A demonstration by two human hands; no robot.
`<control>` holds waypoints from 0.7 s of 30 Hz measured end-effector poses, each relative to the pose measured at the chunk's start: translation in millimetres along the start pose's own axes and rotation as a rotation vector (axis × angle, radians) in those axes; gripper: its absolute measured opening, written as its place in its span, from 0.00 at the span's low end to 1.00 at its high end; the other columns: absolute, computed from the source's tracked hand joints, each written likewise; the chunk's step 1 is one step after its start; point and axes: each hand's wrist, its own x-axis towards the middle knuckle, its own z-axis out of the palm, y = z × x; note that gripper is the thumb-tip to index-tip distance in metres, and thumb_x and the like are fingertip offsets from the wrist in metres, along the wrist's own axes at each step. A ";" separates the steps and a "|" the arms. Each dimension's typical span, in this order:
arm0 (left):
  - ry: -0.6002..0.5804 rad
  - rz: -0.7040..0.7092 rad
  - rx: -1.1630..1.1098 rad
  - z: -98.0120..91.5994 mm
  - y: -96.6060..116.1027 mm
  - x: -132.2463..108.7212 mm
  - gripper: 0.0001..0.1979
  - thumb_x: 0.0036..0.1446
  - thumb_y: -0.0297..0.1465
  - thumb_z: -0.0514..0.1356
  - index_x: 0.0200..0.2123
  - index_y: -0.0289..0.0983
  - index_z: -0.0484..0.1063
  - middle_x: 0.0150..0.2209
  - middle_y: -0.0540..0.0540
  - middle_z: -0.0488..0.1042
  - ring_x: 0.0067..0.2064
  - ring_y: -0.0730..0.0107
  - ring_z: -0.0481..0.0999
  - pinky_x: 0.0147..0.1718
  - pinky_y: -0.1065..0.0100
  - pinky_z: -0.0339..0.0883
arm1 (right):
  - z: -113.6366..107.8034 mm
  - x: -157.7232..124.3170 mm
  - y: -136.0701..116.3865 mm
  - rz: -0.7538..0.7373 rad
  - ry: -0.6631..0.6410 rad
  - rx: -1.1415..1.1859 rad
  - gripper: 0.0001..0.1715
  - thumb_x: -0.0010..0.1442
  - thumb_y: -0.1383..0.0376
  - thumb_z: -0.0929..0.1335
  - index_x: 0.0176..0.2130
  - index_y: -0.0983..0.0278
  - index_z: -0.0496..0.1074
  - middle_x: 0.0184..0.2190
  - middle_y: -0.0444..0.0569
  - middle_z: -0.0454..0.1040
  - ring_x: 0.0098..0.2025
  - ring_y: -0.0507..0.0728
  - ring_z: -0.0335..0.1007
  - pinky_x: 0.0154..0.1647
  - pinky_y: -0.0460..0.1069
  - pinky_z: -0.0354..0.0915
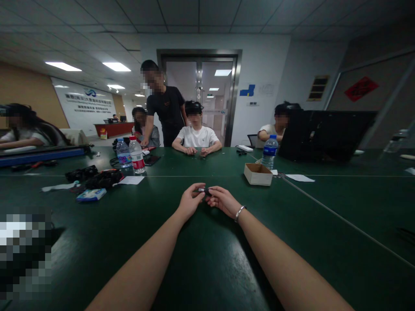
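Observation:
Just above the green table (207,242), a small, short black object with a light-coloured end (204,191) is held between my two hands; it is too small for me to tell its kind. The thumb and forefinger of my left hand (189,202) close around its light end. My right hand (226,202), with a silver bracelet (240,213) at the wrist, pinches the dark end. Part of the object is hidden by the fingers of that hand.
An open cardboard box (258,175) and a blue-capped water bottle (269,152) stand ahead right. Ahead left are two bottles, black gear (103,179), a blue-and-white packet (91,195) and paper (131,180). Several people are around the table; a black monitor (319,134) is at right.

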 end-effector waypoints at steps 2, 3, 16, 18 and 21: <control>0.003 -0.005 0.006 0.3 2.2 -0.8 0.15 0.48 0.27 0.60 0.42 0.36 0.71 0.42 0.43 0.71 0.34 0.73 0.72 0.28 0.75 0.67 | 0.6 -0.5 -0.9 0.005 0.000 -0.012 0.09 0.56 0.66 0.68 0.37 0.68 0.66 0.22 0.50 0.73 0.22 0.51 0.70 0.21 0.42 0.65; 0.007 -0.007 0.009 0.3 3.0 -1.2 0.14 0.48 0.27 0.60 0.41 0.36 0.71 0.42 0.43 0.71 0.34 0.73 0.72 0.28 0.75 0.67 | 1.0 -0.8 -1.3 0.005 -0.002 -0.016 0.09 0.57 0.66 0.68 0.36 0.68 0.66 0.22 0.50 0.73 0.22 0.51 0.70 0.21 0.42 0.65; 0.041 -0.053 0.020 -2.1 1.1 0.4 0.14 0.48 0.35 0.62 0.37 0.34 0.71 0.37 0.43 0.72 0.35 0.70 0.72 0.29 0.73 0.68 | 0.4 -0.2 -1.3 0.012 -0.012 -0.015 0.10 0.55 0.66 0.70 0.36 0.68 0.67 0.22 0.49 0.73 0.23 0.51 0.70 0.22 0.43 0.66; 0.048 -0.062 0.023 -1.8 0.7 0.5 0.15 0.48 0.36 0.62 0.37 0.33 0.71 0.35 0.43 0.72 0.35 0.70 0.72 0.28 0.73 0.68 | 0.3 -0.6 -1.5 0.014 -0.010 -0.013 0.11 0.53 0.65 0.71 0.36 0.68 0.67 0.22 0.49 0.73 0.23 0.51 0.70 0.22 0.43 0.66; 0.053 -0.061 0.018 -2.0 -0.2 0.8 0.16 0.47 0.38 0.63 0.36 0.33 0.72 0.35 0.43 0.72 0.34 0.70 0.72 0.28 0.73 0.67 | 0.1 -1.1 -1.8 0.011 -0.012 -0.012 0.13 0.52 0.65 0.72 0.37 0.68 0.68 0.23 0.50 0.73 0.23 0.51 0.70 0.22 0.43 0.66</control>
